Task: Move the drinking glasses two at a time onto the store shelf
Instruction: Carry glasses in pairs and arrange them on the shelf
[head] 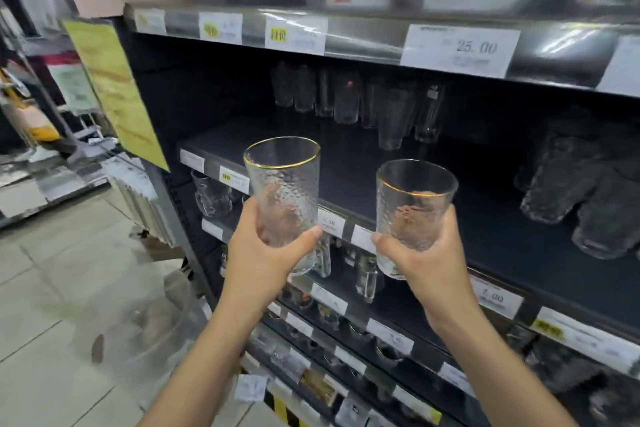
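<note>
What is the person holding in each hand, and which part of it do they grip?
Each hand holds one gold-rimmed textured drinking glass by its lower half: the left hand grips the left glass, the right hand the right glass.

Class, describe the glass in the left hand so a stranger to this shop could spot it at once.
Find the dark middle shelf, bare at its front. Before it, a left hand and a right hand each grip an upright, dimpled, gold-rimmed glass. The left glass is held higher than the right glass, nearer the yellow sign.
</note>
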Tool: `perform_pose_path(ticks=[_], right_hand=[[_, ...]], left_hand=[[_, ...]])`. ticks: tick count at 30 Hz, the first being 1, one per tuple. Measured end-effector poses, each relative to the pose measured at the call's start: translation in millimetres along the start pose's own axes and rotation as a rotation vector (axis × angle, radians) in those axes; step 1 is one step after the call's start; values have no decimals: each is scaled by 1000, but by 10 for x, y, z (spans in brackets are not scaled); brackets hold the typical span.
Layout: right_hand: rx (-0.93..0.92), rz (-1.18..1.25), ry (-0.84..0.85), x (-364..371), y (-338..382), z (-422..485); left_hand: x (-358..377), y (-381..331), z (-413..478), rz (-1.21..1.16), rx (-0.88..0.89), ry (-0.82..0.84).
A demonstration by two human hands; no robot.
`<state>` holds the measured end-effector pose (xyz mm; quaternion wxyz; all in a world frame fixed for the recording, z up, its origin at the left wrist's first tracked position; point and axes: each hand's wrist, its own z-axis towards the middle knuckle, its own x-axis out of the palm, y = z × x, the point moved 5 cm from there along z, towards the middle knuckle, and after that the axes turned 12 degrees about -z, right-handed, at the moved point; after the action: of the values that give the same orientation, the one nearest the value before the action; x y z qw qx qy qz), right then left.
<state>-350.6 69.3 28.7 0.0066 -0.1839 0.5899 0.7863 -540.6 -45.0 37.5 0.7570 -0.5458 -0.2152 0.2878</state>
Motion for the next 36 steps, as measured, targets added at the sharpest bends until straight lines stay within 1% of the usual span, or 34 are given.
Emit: perform_pose_path(ticks=[4, 9, 15, 23, 31, 36], right_hand=[[21, -67, -13, 297, 93, 331], [74, -89, -74, 660, 49, 855], [147, -111, -119, 1046, -152, 1550], [193, -173, -161, 1328, -309, 2285], [220, -201, -299, 1534, -313, 2625], [260, -206, -435, 1637, -379, 2759]], left_hand=[[-146, 136, 434, -1, -23, 52], [-283, 335, 1004, -11, -58, 77], [-357, 453, 1648, -9, -26, 119], [-340, 656, 2162, -46, -18, 202], [-273, 819, 2470, -109, -18, 332], [-272, 991, 2619, -142, -40, 401]])
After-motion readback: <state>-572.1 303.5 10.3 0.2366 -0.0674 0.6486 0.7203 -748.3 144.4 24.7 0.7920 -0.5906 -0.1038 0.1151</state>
